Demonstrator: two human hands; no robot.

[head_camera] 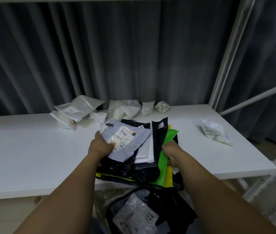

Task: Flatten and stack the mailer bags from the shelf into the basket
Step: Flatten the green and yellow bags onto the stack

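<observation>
Crumpled white bags (79, 110) along the back left of the white shelf (32, 149). Left hand (100, 146) grips the pale grey labelled bag (130, 137) on top of the flattened stack (133, 168) at the shelf's front edge. Right hand (172, 153) clenches the green bag (163, 162) on the stack's right side. One crumpled bag (215, 132) far right.

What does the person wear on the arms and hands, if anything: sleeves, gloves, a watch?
The left hand and the right hand are bare: no gloves, and no rings visible. Both forearms are bare as well; no sleeve, watch or bracelet shows down to the picture's lower edge.
</observation>
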